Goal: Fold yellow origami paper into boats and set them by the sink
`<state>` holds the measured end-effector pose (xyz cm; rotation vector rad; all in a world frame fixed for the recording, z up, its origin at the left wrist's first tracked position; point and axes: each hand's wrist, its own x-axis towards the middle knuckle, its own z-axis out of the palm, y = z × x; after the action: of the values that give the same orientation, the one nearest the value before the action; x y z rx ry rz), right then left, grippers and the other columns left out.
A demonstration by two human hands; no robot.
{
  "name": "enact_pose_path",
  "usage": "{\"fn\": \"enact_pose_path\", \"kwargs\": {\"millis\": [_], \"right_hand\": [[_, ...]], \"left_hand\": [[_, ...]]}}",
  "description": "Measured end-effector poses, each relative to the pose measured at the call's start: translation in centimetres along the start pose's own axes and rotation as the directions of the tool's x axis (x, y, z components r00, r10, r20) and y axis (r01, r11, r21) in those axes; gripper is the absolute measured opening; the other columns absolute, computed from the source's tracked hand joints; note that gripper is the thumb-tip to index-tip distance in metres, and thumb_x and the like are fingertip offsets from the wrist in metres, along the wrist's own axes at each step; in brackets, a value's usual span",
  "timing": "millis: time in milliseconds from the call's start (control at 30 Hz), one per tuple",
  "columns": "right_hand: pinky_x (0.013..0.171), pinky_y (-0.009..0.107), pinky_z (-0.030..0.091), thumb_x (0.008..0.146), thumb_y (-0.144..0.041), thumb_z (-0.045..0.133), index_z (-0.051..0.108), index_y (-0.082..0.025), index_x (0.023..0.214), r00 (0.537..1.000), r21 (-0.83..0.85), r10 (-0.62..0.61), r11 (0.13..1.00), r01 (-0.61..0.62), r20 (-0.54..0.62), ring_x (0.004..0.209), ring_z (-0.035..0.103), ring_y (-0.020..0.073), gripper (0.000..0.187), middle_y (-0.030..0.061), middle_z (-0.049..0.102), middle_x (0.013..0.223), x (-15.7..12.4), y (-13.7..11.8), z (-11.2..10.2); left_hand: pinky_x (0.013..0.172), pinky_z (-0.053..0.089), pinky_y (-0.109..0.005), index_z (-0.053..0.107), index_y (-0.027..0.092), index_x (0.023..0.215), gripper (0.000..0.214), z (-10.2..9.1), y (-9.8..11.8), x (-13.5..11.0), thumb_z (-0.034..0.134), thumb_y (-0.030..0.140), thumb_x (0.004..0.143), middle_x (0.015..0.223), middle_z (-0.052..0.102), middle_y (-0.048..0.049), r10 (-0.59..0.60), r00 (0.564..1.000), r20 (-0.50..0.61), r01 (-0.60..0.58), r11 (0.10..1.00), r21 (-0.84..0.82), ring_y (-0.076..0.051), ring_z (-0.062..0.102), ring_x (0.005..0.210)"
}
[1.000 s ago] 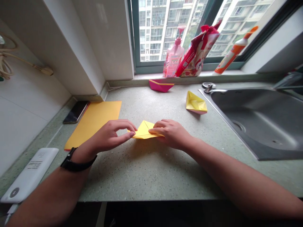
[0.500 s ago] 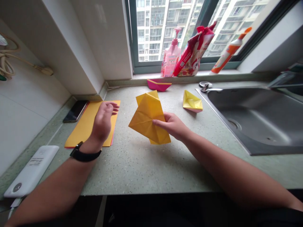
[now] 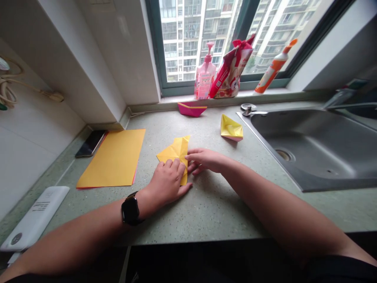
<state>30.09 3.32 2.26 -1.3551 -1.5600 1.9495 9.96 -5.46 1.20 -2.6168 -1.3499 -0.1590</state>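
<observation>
With the folded yellow paper on the counter, we should press evenly through our left hand, fingers curled over it, pinching or not we cannot tell, and steady its edge with our right hand, fingers loosely parted.

It was a kitchen: a metal sink with a drain sat in the right side of the countertop, a pump bottle beyond its back edge.

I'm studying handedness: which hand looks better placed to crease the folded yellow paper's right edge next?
Probably the right hand: its fingers are at that edge, while the left hand lies across the folded paper, seemingly holding it.
</observation>
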Motion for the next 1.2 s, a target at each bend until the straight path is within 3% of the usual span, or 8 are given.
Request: {"fn": "enact_pose_path", "kwargs": {"millis": [100,200,300,400,667,800,1100,1200], "right_hand": [[0.073,0.032,0.066,0.092,-0.014,0.064,0.077,-0.019,0.105,0.969,-0.434,-0.155,0.899,0.057,-0.193,0.079,0.078,0.0210,0.018,0.0082,0.082,0.095,0.0,0.0,-1.4],[0.109,0.046,0.059,0.081,-0.002,0.064,0.077,-0.021,0.120,0.867,-0.624,-0.409,0.765,0.156,-0.284,0.116,0.074,0.0275,0.045,0.0096,0.080,0.117,0.3,0.5,-2.5],[0.122,0.058,0.048,0.075,0.002,0.061,0.074,-0.027,0.135,0.681,-0.851,-0.727,0.300,0.431,0.088,0.138,0.063,0.0306,0.069,0.0104,0.072,0.141,0.6,1.7,-3.0],[0.125,0.062,0.044,0.076,0.000,0.062,0.067,-0.030,0.147,0.627,-0.849,-0.723,0.109,0.518,0.290,0.147,0.055,0.0318,0.077,0.0099,0.068,0.149,0.9,2.8,-2.8],[0.122,0.057,0.047,0.082,-0.004,0.066,0.075,-0.026,0.135,0.601,-0.804,-0.702,0.068,0.591,0.383,0.134,0.065,0.0280,0.058,0.0099,0.075,0.139,1.5,2.8,-2.6],[0.111,0.051,0.056,0.089,-0.008,0.069,0.081,-0.027,0.124,0.644,-0.848,-0.697,0.098,0.521,0.316,0.120,0.072,0.0251,0.042,0.0090,0.078,0.132,1.5,2.7,-2.8],[0.082,0.035,0.056,0.101,-0.022,0.069,0.086,-0.028,0.108,0.656,-0.920,-0.699,-0.009,0.392,0.287,0.089,0.073,0.0206,0.019,0.0064,0.082,0.106,0.6,2.3,-1.3],[0.076,0.032,0.053,0.103,-0.025,0.067,0.086,-0.027,0.107,0.651,-0.910,-0.692,-0.024,0.413,0.313,0.082,0.070,0.0185,0.019,0.0054,0.081,0.098,0.3,2.2,-0.1]], "left_hand": [[0.082,0.051,-0.045,0.066,0.016,0.113,0.021,-0.1,0.1,-0.4,0.060,0.035,0.105,0.109,0.071,-0.0135,-0.004,1.000,0.020,0.004,1.000,0.029,-0.031,0.065,0.097],[0.083,0.052,-0.046,0.065,0.018,0.099,0.008,-0.4,-0.6,-0.8,0.058,0.020,0.101,0.101,0.070,-0.0122,0.041,0.998,0.043,-0.042,0.999,0.004,-0.031,0.065,0.092],[0.096,0.053,-0.050,0.065,0.018,0.099,0.007,-0.6,-1.6,-1.2,0.058,0.016,0.098,0.104,0.071,-0.0120,0.090,0.996,0.028,-0.088,0.995,-0.053,-0.031,0.067,0.097],[0.104,0.053,-0.052,0.066,0.018,0.101,0.010,-0.4,-2.5,-1.3,0.057,0.016,0.098,0.104,0.072,-0.0116,0.127,0.992,0.008,-0.125,0.986,-0.108,-0.030,0.067,0.098],[0.089,0.058,-0.040,0.062,0.018,0.101,0.012,0.5,-4.1,-0.5,0.051,0.013,0.101,0.105,0.070,-0.0099,0.171,0.983,-0.074,-0.185,0.928,-0.323,-0.024,0.066,0.093],[0.078,0.056,-0.036,0.060,0.019,0.103,0.012,0.3,-5.0,-0.1,0.049,0.015,0.101,0.111,0.070,-0.0098,0.114,0.990,-0.084,-0.138,0.909,-0.394,-0.021,0.065,0.087],[0.090,0.055,-0.044,0.064,0.015,0.123,0.031,-0.1,-4.5,-0.3,0.068,0.037,0.101,0.111,0.074,-0.0125,0.100,0.993,-0.060,-0.112,0.958,-0.265,-0.030,0.068,0.101],[0.085,0.053,-0.040,0.068,0.017,0.114,0.016,-0.1,-4.2,-0.4,0.063,0.029,0.105,0.106,0.074,-0.0107,0.057,0.998,-0.028,-0.061,0.979,-0.195,-0.027,0.069,0.095]]}}
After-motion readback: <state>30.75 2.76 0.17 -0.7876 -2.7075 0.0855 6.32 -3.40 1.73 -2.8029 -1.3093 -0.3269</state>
